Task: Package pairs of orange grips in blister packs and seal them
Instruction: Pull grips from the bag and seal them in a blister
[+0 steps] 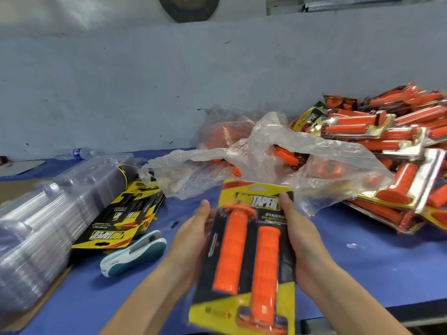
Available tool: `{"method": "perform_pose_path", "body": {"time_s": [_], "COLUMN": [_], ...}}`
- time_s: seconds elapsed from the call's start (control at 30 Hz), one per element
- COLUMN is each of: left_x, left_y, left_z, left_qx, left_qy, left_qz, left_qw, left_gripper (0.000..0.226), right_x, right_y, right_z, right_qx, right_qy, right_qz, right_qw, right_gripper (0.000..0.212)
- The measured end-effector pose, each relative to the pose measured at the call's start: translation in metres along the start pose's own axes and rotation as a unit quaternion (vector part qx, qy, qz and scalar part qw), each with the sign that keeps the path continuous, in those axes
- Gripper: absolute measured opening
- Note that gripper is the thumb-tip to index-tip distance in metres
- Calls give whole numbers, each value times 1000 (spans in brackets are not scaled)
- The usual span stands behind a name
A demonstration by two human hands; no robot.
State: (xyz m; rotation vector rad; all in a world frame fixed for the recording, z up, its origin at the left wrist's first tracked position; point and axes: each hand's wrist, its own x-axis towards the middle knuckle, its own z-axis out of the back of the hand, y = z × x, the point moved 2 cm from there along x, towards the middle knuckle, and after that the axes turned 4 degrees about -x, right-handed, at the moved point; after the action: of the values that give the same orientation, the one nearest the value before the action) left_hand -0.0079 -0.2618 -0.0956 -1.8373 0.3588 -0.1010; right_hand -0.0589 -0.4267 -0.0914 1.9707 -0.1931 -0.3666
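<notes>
Holding glossy blister pack [252,247], ribbed orange grips [228,252]

The grips [246,257] were bright orange, their backing card [244,308] yellow and black; the worktop [362,274] was blue, the stapler [134,253] white and teal.

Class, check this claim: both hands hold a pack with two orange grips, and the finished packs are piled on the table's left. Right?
Not quite. The head view shows the finished packs piled on the table's right. The left hand and right hand do hold the pack with two orange grips.
</notes>
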Motion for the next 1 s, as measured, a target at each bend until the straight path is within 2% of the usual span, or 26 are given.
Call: {"method": "perform_pose_path", "body": {"time_s": [0.1, 0.2, 0.27, 0.37, 0.5, 0.6, 0.7, 0.77, 0.83, 0.93, 1.0], "left_x": [-6, -10, -8, -3, -4, -4, -7, -17, -29, -30, -15], "left_y": [12, 14, 10, 0, 0, 4, -4, -7, -7, -7, -10], "left_z": [0, -1, 0, 5, 3, -12, -29, -44, -63, -101, -132], "left_qx": [95, 107, 78, 34, -19, -54, -56, 22, 99, 100, 90], "left_qy": [3, 16, -26, -98, -91, -30, -23, -20, 49, 97, 134], "left_qz": [22, 2, -36, -65, -49, -34, -53, -120, -182, -186, -178], "left_qw": [995, 994, 996, 993, 994, 998, 997, 992, 977, 973, 971], "left_gripper": [49, 47, 49, 49, 49, 54, 61, 58, 61, 37, 34], "right_x": [9, 13, 11, 5, -1, -4, -7, -10, -14, -16, -17], "right_y": [7, 8, 2, -22, -26, -10, 4, 17, 36, 64, 84], "right_z": [12, 18, 17, 8, 6, 12, 21, 30, 45, 75, 99], "right_qx": [29, 38, 18, -98, -132, -103, -91, -73, -46, -22, 16], "right_qy": [-61, -42, -23, 1, 4, 4, -20, -50, -83, -118, -153], "right_qz": [-3, 5, 25, 30, 92, 134, 147, 170, 199, 244, 250], "right_qw": [998, 998, 999, 995, 987, 986, 985, 981, 975, 962, 956], "right_gripper": [56, 57, 56, 53, 48, 43, 52, 60, 66, 77, 70]}}
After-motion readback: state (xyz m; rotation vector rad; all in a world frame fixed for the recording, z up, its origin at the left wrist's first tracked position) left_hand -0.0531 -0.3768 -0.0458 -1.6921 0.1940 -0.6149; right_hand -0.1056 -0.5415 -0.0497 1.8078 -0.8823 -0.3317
